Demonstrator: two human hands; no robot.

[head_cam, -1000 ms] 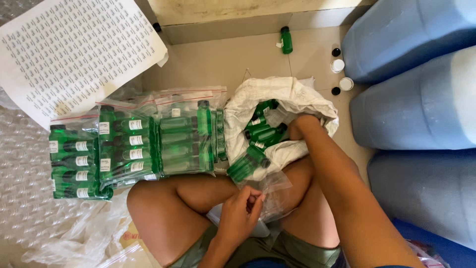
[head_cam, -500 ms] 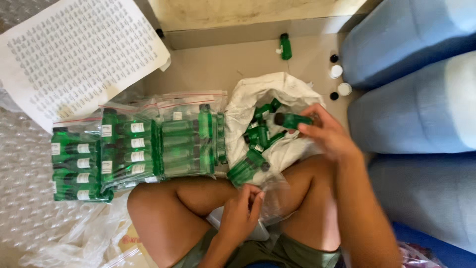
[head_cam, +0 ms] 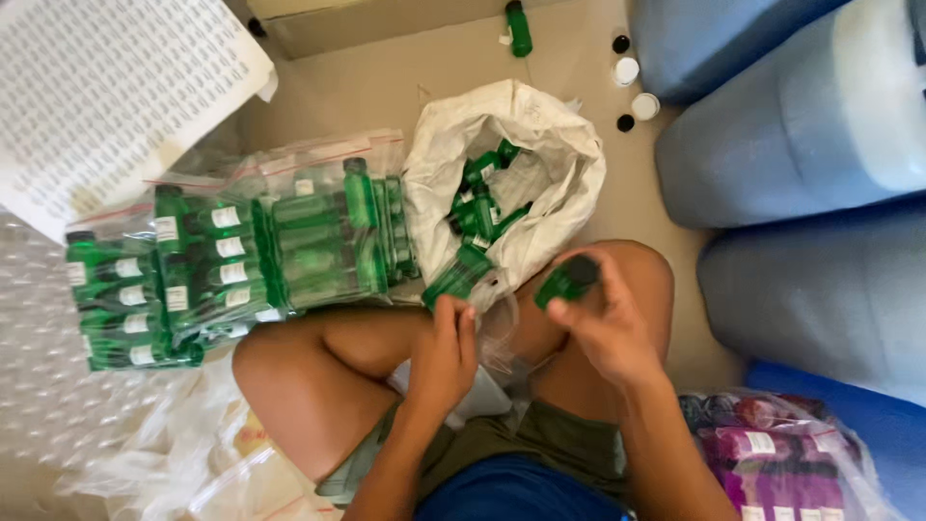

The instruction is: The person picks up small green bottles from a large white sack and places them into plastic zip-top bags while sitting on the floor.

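Note:
My right hand [head_cam: 603,328] holds a small green bottle [head_cam: 567,280] with a dark cap above my right knee. My left hand [head_cam: 446,352] pinches the edge of a clear plastic bag [head_cam: 497,333] between my legs. Just beyond my hands lies an open white sack [head_cam: 540,174] with several loose green bottles [head_cam: 479,207] inside. To its left, clear zip bags packed with labelled green bottles [head_cam: 241,260] lie side by side on the floor.
Large blue containers [head_cam: 801,145] stand along the right. A printed sheet [head_cam: 106,87] lies at top left over bubble wrap [head_cam: 39,386]. One green bottle [head_cam: 519,27] and small caps [head_cam: 632,82] sit at the top. A bag of purple bottles [head_cam: 772,453] lies at bottom right.
My right hand has come out of the white sack with a green bottle and moved back toward my lap. My left hand stays at the clear bag.

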